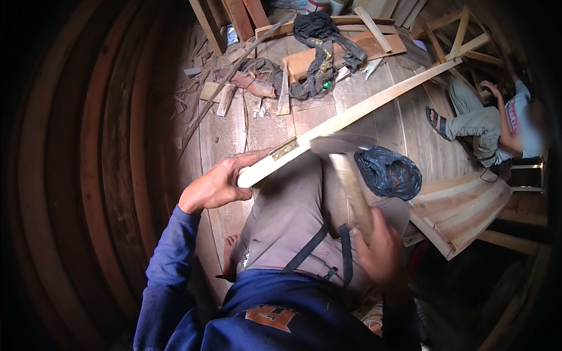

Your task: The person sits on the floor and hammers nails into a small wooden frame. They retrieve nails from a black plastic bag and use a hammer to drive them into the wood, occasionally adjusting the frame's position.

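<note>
My left hand (216,184) grips the near end of a long pale wooden batten (351,114), fingers on top and thumb below. The batten slants up to the far right across my lap. A brass hinge (285,150) lies against its edge, just past my left fingertips. In my right hand (379,248) is a hammer (351,190), held by its wooden handle. The hammer's dark head, smeared by motion, is beside the batten, a little right of the hinge. Whether it touches the wood I cannot tell.
A black plastic bag (389,172) sits right of my knees. Wood scraps (252,85) and dark cloth (322,52) litter the far floor. Joined boards (462,210) lie at the right. Another person (492,117) sits at the far right, near a wooden frame (459,35).
</note>
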The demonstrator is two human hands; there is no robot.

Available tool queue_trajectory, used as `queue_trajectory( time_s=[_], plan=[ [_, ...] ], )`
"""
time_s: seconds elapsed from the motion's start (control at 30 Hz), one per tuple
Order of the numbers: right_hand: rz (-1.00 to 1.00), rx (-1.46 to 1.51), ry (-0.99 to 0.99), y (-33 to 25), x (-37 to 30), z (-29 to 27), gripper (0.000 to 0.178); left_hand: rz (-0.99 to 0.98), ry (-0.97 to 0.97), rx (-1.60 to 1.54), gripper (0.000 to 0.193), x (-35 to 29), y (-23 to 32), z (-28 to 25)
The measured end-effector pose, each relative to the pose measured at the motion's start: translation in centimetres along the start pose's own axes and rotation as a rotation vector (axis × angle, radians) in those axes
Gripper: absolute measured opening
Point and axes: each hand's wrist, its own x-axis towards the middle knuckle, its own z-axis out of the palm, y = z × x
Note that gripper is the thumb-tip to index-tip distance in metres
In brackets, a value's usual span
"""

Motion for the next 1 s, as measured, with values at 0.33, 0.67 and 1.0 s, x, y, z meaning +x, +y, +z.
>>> queue_trajectory(
  time_s=[0.33, 0.67, 1.0],
  plan=[
    [0.047, 0.161, -0.007, 1.4, 0.7, 1.3, 0.041, 0.015, 0.109, 0.222, 0.075, 0.9, 2.5, -0.1],
    [0.196, 0.384, -0.023, 4.7, -0.5, 2.1, 0.037, 0.042, 0.124, 0.085, 0.073, 3.3, 2.9, 1.4],
    [-0.091, 0.921, 0.179, 2.5, 4.3, 2.8, 0.025, -0.034, 0.215, 0.162, 0.075, 3.4, 1.7, 2.2]
  ],
)
